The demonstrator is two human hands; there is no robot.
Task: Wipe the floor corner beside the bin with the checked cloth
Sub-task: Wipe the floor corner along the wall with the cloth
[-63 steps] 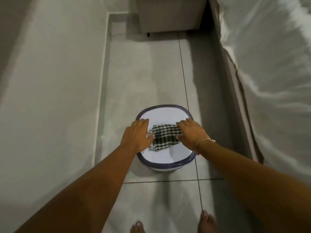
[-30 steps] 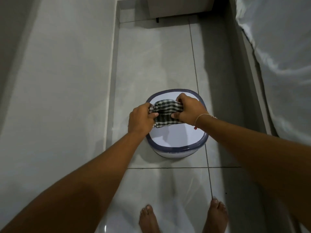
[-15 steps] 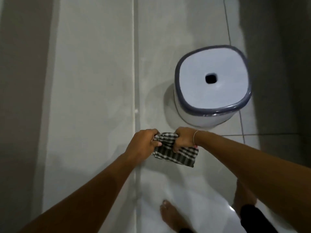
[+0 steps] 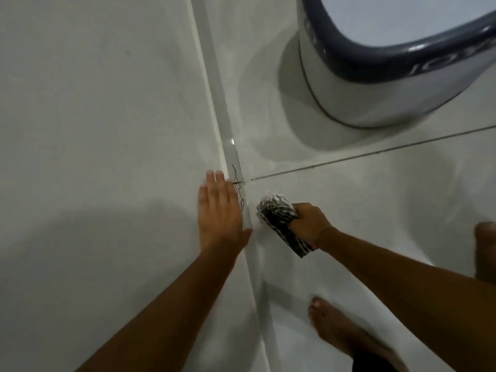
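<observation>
Pale wall (image 4: 94, 130) meets glossy tiled floor (image 4: 375, 197) at a skirting strip. Left hand (image 4: 218, 214) is pressed flat on the wall, fingers spread, empty. Checked cloth (image 4: 279, 221) is bunched in the right hand (image 4: 308, 224), on the floor just beside the skirting. Bin (image 4: 389, 76) stands upper right, well apart.

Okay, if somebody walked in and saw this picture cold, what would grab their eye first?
Probably the right hand low in the middle, gripping a bunched checked cloth against the floor tile near the wall edge. Just left of it, the left hand lies flat and open on the wall. At the top right looms the white bin with its dark grey rim, cut off by the frame.
</observation>
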